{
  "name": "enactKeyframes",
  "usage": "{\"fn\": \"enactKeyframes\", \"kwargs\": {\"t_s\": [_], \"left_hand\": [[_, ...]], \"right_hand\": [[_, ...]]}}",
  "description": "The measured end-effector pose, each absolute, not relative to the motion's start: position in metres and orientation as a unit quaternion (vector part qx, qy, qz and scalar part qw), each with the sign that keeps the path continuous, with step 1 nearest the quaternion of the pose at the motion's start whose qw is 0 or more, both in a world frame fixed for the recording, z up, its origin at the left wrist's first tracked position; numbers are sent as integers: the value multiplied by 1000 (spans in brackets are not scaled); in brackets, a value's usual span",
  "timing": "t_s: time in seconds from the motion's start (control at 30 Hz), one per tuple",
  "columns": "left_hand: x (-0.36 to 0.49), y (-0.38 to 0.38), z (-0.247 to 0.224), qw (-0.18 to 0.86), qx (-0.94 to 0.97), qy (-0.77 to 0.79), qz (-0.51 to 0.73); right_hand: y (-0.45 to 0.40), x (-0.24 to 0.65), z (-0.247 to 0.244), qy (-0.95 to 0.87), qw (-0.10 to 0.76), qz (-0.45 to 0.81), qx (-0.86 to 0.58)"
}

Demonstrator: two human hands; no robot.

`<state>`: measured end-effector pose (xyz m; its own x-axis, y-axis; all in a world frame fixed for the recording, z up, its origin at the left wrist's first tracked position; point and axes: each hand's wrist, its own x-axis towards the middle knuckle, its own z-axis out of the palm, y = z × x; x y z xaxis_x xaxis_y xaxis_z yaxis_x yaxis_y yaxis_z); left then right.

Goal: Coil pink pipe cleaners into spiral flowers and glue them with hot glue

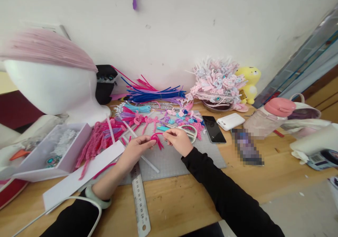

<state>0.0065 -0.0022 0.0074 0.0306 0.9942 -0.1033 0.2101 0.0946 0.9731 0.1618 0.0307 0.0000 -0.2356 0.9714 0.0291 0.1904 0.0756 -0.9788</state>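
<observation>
A small looped piece of bright pink pipe cleaner (157,141) is held between my two hands above the grey cutting mat. My left hand (139,146) pinches its left side with thumb and fingertips. On the other side, my right hand (178,140) has its fingers closed at the pink strand's right end. Just behind my right hand lie white-handled scissors (192,133). A metal ruler (139,198) extends from the mat (179,166) toward the table's front edge, and a clear stick (150,164) rests beneath my left hand.
At left are a white mannequin head (52,85), a white box of beads (76,142) and pink pipe cleaners (97,138). Blue and purple stems (155,94) lie behind. On the right are a phone (214,129), a power bank (230,121) and a pink-lidded bottle (266,119).
</observation>
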Motion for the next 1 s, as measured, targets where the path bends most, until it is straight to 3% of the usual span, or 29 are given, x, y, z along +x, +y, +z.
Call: {"fn": "enactKeyframes", "kwargs": {"t_s": [0.33, 0.57, 0.83, 1.0], "left_hand": [[1, 1, 3, 442, 536, 570, 439], [1, -4, 5, 388, 604, 573, 396], [6, -7, 8, 393, 607, 564, 399], [7, -6, 7, 436, 542, 562, 447]], "right_hand": [[33, 164, -3, -661, 301, 512, -459], [30, 161, 1, -651, 409, 491, -410], [27, 162, 6, -654, 373, 500, -427], [22, 155, 5, -579, 384, 585, -418]]}}
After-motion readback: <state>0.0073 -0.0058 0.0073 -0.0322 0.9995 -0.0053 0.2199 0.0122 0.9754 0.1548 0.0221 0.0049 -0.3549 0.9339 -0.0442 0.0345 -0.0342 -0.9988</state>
